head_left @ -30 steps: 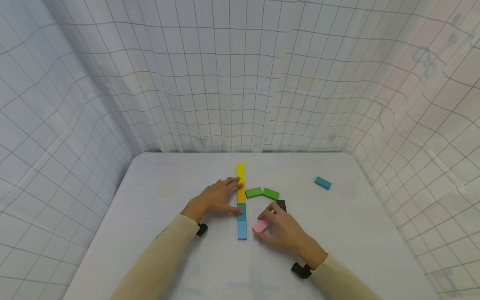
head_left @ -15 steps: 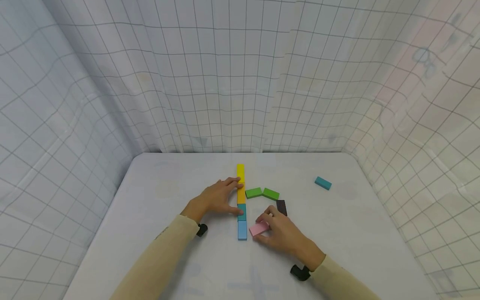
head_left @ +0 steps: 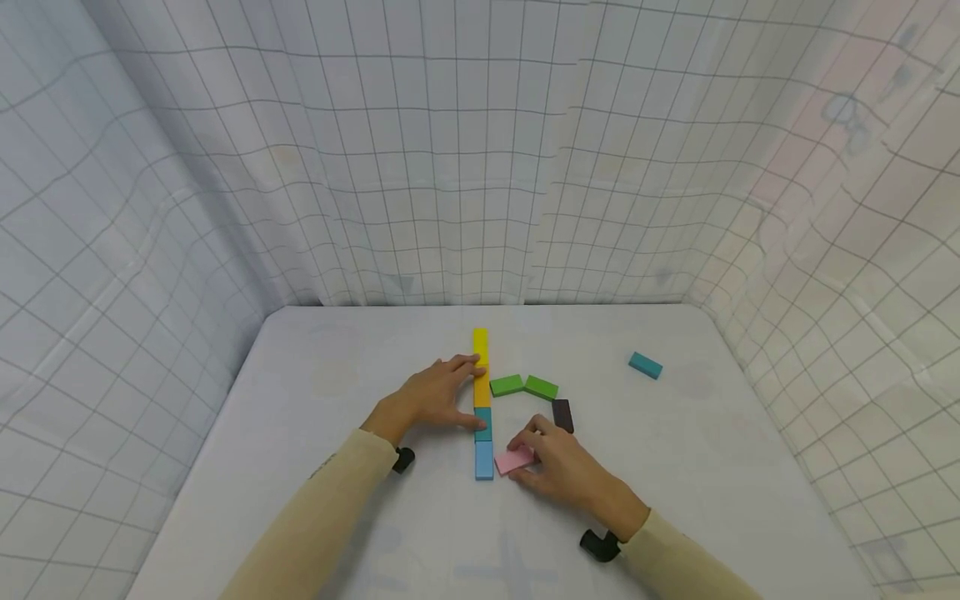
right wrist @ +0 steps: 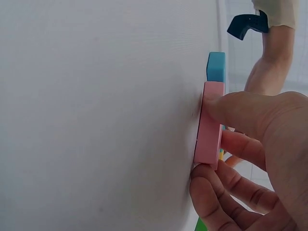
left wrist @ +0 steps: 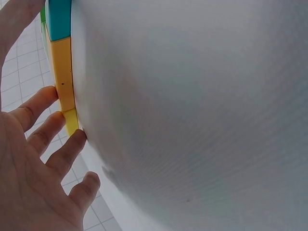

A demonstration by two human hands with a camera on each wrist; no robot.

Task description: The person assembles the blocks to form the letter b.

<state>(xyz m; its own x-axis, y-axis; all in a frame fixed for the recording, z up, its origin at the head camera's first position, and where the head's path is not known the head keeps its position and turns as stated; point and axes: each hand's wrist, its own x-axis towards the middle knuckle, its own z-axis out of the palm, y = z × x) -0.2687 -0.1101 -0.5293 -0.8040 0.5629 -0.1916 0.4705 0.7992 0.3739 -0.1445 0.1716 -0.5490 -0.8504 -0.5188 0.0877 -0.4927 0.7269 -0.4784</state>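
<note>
My right hand [head_left: 558, 462] pinches a pink block [head_left: 512, 460] lying on the table, its thumb [right wrist: 236, 108] along one long side and fingers on the other. The pink block's left end is at or very near a light blue block [head_left: 484, 461]. That block is the near end of a straight row, with a teal block [head_left: 483, 414], an orange-yellow block [head_left: 482, 393] and a yellow block [head_left: 481, 340] beyond. My left hand [head_left: 435, 397] lies at the row's left side with spread fingers; its thumb touches the teal block and fingertips touch the yellow and orange-yellow ones.
Two green blocks [head_left: 507, 385] and a dark block [head_left: 562, 415] form a bent line right of the row. Another teal block [head_left: 646, 365] lies apart at the far right of the white table [head_left: 337, 350]. Grid-patterned white curtains [head_left: 450, 167] enclose the back and sides.
My right hand has slid the pink block left toward the light blue block and turned it slightly flatter across. The dark block is more exposed. My left hand has stayed put.
</note>
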